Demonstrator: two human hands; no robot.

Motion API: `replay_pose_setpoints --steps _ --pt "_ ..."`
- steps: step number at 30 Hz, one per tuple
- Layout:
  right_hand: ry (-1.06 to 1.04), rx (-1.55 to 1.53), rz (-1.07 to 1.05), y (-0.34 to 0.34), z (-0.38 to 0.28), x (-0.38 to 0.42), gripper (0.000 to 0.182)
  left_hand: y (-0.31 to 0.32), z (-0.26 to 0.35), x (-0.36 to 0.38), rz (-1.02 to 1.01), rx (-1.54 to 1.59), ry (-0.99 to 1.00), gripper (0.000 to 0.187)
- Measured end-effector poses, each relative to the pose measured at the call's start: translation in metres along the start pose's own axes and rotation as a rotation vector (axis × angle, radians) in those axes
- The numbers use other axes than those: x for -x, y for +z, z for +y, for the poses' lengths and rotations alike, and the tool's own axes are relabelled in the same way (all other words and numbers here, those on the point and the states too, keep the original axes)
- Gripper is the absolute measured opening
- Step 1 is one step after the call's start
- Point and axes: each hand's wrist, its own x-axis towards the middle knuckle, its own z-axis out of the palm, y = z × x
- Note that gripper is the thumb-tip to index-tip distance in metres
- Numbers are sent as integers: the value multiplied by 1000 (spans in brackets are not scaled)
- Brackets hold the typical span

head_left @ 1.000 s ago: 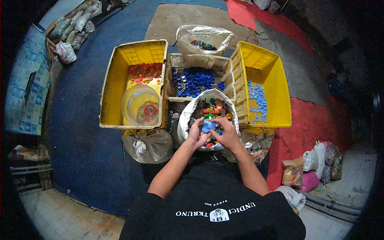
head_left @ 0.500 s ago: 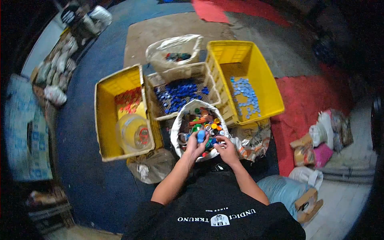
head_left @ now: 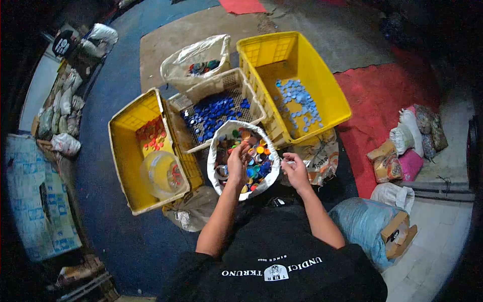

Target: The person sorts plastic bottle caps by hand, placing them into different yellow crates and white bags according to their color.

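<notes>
Left hand (head_left: 236,165): over the near white sack (head_left: 213,146), fingers curled inward; whether they grip anything I cannot tell, the palm being turned away. Right hand (head_left: 297,172): just beside that sack's right rim, fingers loosely bent, parted from the thumb. Mixed bottle caps (head_left: 260,152): inside the near sack, partly covered by the left hand. White perforated crate (head_left: 255,107): beyond, with dark-blue caps (head_left: 211,117). Right yellow crate (head_left: 324,75): light-blue caps (head_left: 301,96) across its floor. Left yellow crate (head_left: 121,132): red caps (head_left: 155,132), plus a clear round tub (head_left: 153,173) whose reddish contents are indistinct. Far white sack (head_left: 173,65): contents half hidden. Brown sack (head_left: 193,204): partly obscured by the left yellow crate. Room's edges: lost in darkness.
</notes>
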Motion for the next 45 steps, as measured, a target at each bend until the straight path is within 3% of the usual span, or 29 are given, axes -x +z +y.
replay_pose_setpoints --steps 2,3,5,7,9,10,11,13,17,23,25,27,29,31,32,33,35,38,43,45 --pt "-72 132 -44 7 6 -8 30 -31 -7 16 179 -301 127 37" --pt "-94 184 -59 12 8 -13 28 -34 -4 31 148 -342 118 27" --pt "-115 259 -153 25 11 -23 25 -40 -8 48 85 -698 306 19" --pt "-139 337 -246 37 17 -36 22 -50 -15 59 69 -1046 418 22" --pt "-363 1168 -468 49 28 -51 21 -58 -25 64 -14 -1179 502 25" --pt "-328 1292 -490 61 38 -56 23 -60 -27 68 -56 -1225 529 30" --pt "-332 1296 -499 64 46 -56 23 -62 -30 72 -47 -1220 529 30" --pt "-382 1576 -587 71 57 -55 18 -63 -29 82 -71 -1567 438 37" --pt "-350 1595 -616 77 79 -61 16 -71 -30 92 -73 -1739 347 44" --pt "-403 1434 -546 66 38 -43 20 -69 -21 96 -53 -1654 333 45" --pt "-542 1159 -445 65 17 -34 26 -72 -25 92 -53 -1615 357 45" --pt "-556 1043 -408 62 12 -31 34 -75 -26 89 -13 -1467 517 46" --pt "-366 833 -380 64 -9 -24 38 -72 -30 80 51 -1358 549 41" --pt "-345 766 -393 66 -11 -27 42 -67 -27 70 56 -568 198 35" --pt "-100 558 -444 67 -12 -28 42 -67 -24 65 49 -328 37 36" --pt "144 346 -487 67 -13 -28 43 -62 -18 65 48 -327 39 36" --pt "145 320 -512 68 -17 -26 44 -45 -2 72 -84 -482 143 44" --pt "-223 579 -446 74 -25 -19 42 -41 -1 68 -75 -577 200 45" --pt "-357 693 -546 77 -37 -13 40 -43 9 71 -50 -709 269 38" --pt "-52 486 -572 81 -41 -11 35 -55 0 64 -35 -732 307 37"
